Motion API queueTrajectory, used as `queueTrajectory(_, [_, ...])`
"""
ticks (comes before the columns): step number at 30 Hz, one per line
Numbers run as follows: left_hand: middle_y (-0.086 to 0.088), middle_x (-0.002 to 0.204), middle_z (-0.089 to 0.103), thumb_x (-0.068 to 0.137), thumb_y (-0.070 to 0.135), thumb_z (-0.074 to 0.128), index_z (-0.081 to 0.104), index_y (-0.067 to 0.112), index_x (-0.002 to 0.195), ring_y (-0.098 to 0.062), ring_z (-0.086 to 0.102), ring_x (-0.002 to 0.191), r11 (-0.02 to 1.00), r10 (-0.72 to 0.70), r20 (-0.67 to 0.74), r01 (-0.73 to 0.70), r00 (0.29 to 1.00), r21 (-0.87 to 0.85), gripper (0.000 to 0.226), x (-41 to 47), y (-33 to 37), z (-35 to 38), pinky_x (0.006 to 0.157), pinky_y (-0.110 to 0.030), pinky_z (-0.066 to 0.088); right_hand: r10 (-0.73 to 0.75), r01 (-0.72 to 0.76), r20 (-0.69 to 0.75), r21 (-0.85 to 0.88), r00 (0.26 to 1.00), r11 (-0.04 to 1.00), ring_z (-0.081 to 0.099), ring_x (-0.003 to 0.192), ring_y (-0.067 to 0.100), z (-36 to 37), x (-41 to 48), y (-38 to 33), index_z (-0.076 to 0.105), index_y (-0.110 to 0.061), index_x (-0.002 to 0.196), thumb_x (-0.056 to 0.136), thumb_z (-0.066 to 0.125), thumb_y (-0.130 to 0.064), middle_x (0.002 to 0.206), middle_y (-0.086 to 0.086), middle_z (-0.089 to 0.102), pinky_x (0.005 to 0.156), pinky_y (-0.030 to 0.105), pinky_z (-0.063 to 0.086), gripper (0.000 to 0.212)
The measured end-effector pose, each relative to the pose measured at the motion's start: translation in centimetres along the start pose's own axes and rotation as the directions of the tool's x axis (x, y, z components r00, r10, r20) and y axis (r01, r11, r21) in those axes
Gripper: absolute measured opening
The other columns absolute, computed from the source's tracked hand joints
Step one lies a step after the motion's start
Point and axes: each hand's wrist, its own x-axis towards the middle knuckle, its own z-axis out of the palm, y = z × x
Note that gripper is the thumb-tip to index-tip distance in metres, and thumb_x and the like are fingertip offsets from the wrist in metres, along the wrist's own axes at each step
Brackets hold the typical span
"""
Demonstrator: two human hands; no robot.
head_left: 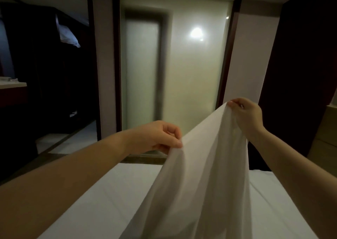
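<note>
white sheet (200,175) hangs in long loose folds from two raised hands, held up above a bed (109,193) and running out of the lower edge of the view. the left hand (155,136) grasps the cloth at its left upper edge: the thumb and curled fingers (176,144) pinch a fold, and the bare forearm reaches in from the lower left. the right hand (246,114) is higher and further out, its fingers (235,104) curled tight round the topmost corner of the sheet, so the top edge slopes down from right to left between the two grips. both hands are clenched on the fabric; neither is slack. the cloth is slightly blurred along its folds.

the bed below is covered in smooth pale fabric, and its far edge runs across the view just beneath the left hand. beyond the bed stands a frosted glass wall (191,83) with a frosted door (142,74) set in a dark frame, and a round glare of light (196,32) shows on the glass. to the left lies a dark alcove where a pale pillow (68,35) sits high up. a dark panel (300,56) rises at the right, behind the right forearm.
</note>
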Motion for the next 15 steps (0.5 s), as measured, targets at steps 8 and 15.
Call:
queueTrajectory(8, [0.002,0.064,0.054,0.069,0.011,0.059,0.062,0.022,0.057,-0.01,0.053,0.06,0.971,-0.099,-0.039,0.088,0.994,-0.223,0.016,0.6,-2.8,2.3,0.058,-0.021,0.049,0.04,-0.038,0.043,-0.045,0.998,0.998,0.051,0.071,0.004,-2.0,-1.3,2.2,0.067,-0.019,0.092,0.093,0.057,-0.02,0.079,-0.011,0.058,0.057,0.012,0.039,0.01])
queueTrajectory(15, [0.0,0.067,0.063,0.087,0.003,0.061,0.067,0.006,0.076,-0.007,0.061,0.064,0.992,-0.103,-0.103,0.11,0.989,0.064,0.013,1.4,-3.6,5.8,0.064,-0.017,0.052,0.098,-0.096,0.072,-0.029,0.993,0.995,0.052,0.071,0.005,-3.5,-2.1,4.1,0.068,-0.018,0.09,0.092,0.059,-0.02,0.077,-0.009,0.059,0.063,0.018,0.045,0.01])
